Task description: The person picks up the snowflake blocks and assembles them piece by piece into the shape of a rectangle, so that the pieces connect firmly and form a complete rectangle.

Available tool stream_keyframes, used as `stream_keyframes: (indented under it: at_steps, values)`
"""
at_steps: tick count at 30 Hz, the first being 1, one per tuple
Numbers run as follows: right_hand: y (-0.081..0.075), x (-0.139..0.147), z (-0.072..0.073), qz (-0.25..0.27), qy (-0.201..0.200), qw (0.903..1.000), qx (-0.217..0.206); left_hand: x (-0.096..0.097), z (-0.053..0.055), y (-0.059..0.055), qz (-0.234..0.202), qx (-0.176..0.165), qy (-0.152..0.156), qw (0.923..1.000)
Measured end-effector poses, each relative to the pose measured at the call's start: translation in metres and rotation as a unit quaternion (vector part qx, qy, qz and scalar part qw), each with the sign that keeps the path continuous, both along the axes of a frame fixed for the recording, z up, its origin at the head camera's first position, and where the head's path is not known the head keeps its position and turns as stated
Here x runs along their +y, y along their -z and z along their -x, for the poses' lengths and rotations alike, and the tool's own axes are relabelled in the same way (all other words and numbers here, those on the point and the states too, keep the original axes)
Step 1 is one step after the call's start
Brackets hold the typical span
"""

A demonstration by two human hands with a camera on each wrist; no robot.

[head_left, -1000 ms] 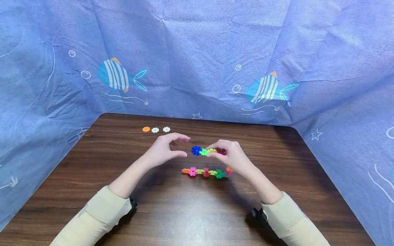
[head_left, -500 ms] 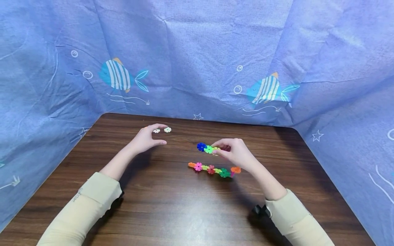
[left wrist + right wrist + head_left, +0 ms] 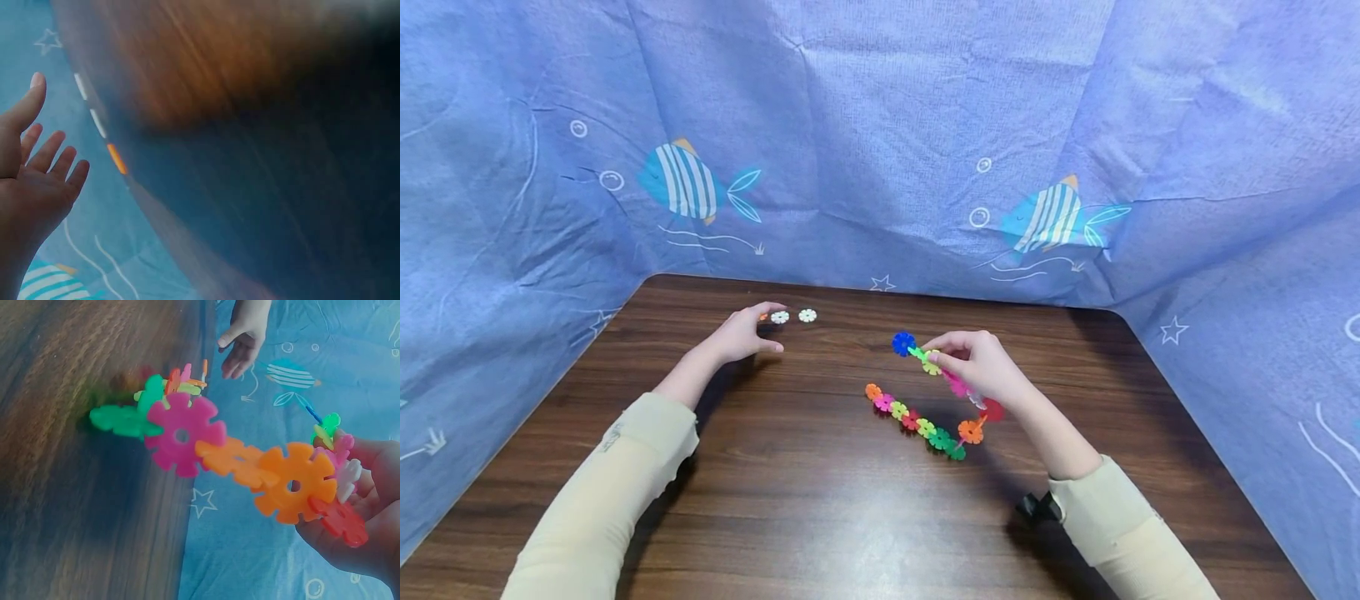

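Note:
My right hand point(image 3: 981, 362) pinches a chain of interlocking flower-shaped plastic discs point(image 3: 926, 427) near its blue end disc point(image 3: 903, 343). The chain bends in a wide V, from blue, green and yellow past red and orange to a row ending in orange. In the right wrist view a pink disc point(image 3: 185, 434) and an orange disc point(image 3: 295, 483) show large. With fingers and thumb spread, my left hand point(image 3: 741, 333) hovers by the loose discs at the back left and holds nothing. An orange disc point(image 3: 763, 317) is partly hidden behind its fingers; a white disc point(image 3: 780, 317) lies beside the fingertips.
Another white disc point(image 3: 807, 316) lies just right of the first. The dark wooden table point(image 3: 820, 508) ends at a blue fish-patterned cloth point(image 3: 880, 167) hanging behind and on both sides.
My left hand has moved away from the chain to the loose discs at the back left. The right hand has shifted slightly right and tilted the chain, spreading its two arms.

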State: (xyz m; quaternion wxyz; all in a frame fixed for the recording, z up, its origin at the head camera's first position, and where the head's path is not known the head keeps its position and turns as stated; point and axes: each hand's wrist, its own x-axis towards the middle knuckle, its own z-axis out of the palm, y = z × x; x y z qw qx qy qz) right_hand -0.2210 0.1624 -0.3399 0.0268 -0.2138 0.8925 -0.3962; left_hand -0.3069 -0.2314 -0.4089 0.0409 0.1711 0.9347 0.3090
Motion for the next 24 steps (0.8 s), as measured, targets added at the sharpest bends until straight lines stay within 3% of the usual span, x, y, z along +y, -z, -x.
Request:
stream_keyframes:
  at_steps: [3,13,19,24]
  values:
    - [0.003,0.003,0.002,0.002,0.003,1.0000,-0.005,-0.002,0.006,0.004,0.015,-0.013,0.000,0.9998]
    - [0.015,0.014,0.010,0.041,0.022,0.9983,-0.034,-0.008,0.019,0.017,0.080,0.007,0.020,0.9966]
    - [0.025,0.018,0.011,0.105,0.050,0.9900,-0.080,-0.013,0.017,0.019,0.050,0.056,0.058,0.9955]
    - [0.031,0.019,0.011,0.144,0.060,0.9817,-0.109,-0.014,0.014,0.021,0.029,0.072,0.063,0.9950]
